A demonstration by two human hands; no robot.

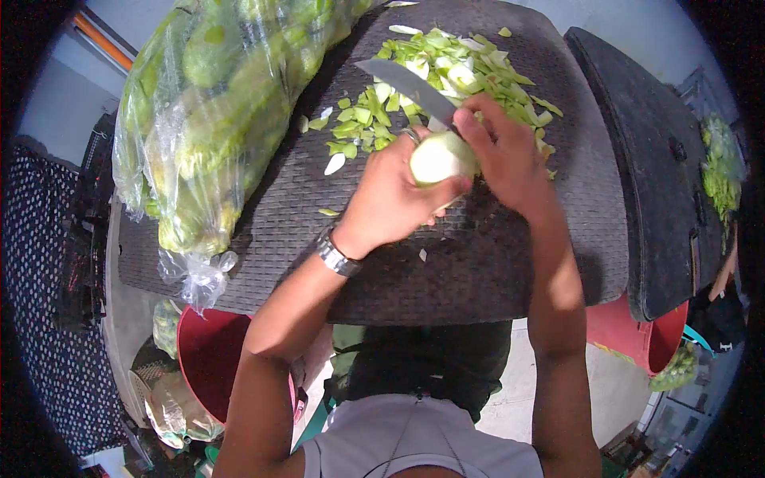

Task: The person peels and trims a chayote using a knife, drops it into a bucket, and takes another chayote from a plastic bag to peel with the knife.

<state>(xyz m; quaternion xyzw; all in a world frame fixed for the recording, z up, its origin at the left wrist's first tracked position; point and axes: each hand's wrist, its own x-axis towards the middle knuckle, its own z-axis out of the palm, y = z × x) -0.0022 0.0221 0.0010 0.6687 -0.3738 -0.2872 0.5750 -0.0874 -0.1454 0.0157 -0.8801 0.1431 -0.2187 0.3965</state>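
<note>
My left hand (388, 197), with a ring and a metal wristwatch, is wrapped round a peeled pale-green fruit (441, 158) that looks like a green mango. In my right hand (508, 159) is a knife (408, 84), its broad blade pointing up and to the left, just beyond the fruit. The knife's handle is mostly hidden by my fingers. Under and behind the blade, a loose heap of green and whitish peelings (458, 72) lies on the dark woven-pattern tabletop (398, 279).
A large clear plastic bag (231, 111) full of green fruit lies at the table's left. Red tubs (203, 350) stand below both front corners. A dark panel (645, 159) flanks the table's right side, with a bag of greens (721, 171) beyond it.
</note>
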